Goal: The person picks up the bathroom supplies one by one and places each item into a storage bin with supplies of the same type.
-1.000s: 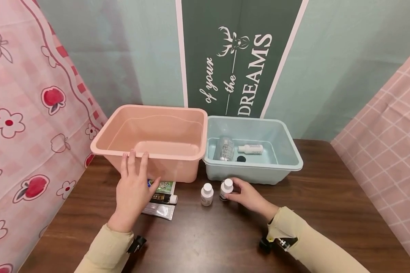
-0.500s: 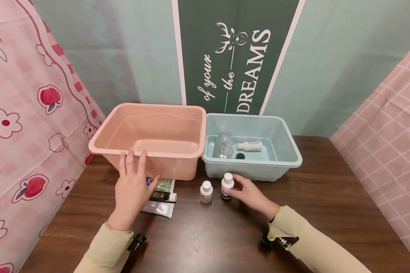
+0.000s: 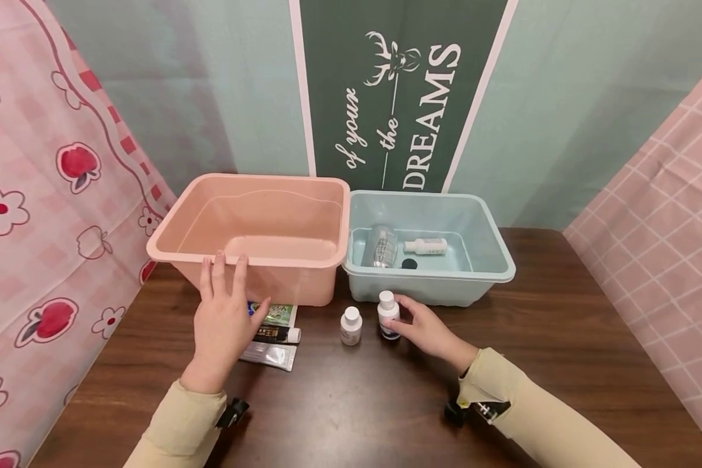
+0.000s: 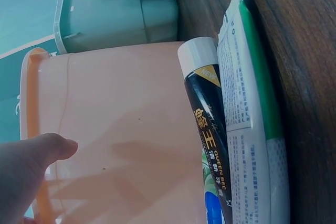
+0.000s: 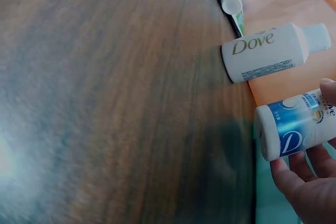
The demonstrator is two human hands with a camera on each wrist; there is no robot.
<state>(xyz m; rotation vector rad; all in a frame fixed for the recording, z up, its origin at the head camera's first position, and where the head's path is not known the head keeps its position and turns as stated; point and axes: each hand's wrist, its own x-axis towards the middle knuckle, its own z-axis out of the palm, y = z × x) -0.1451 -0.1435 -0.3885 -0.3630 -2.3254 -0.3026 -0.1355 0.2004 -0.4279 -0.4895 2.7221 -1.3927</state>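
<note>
My right hand point(image 3: 427, 327) grips a small white Dove bottle point(image 5: 296, 124) with a blue label, fingers round one side and thumb on the other. It is nearly upright, cap up, in front of the blue basin point(image 3: 433, 286); its base appears just off the table. A second white Dove bottle point(image 3: 351, 327) stands just left of it. My left hand point(image 3: 221, 325) rests its straight fingers over the front rim of the pink basin point(image 3: 304, 279), thumb out to the side. Below that hand lie a black toothpaste tube point(image 4: 207, 129), a silvery tube point(image 3: 275, 356) and a green packet point(image 3: 281, 315).
Inside the blue basin lie a clear bottle point(image 3: 384, 247), a white bottle point(image 3: 427, 246) and a round black object point(image 3: 409, 264). Both basins stand side by side at the back of the wooden table point(image 3: 351, 416), against a curtain point(image 3: 257, 91).
The bottle in my right hand has risen slightly and straightened, showing more of its blue label. My left hand keeps its place on the pink rim. The head view has tilted a little.
</note>
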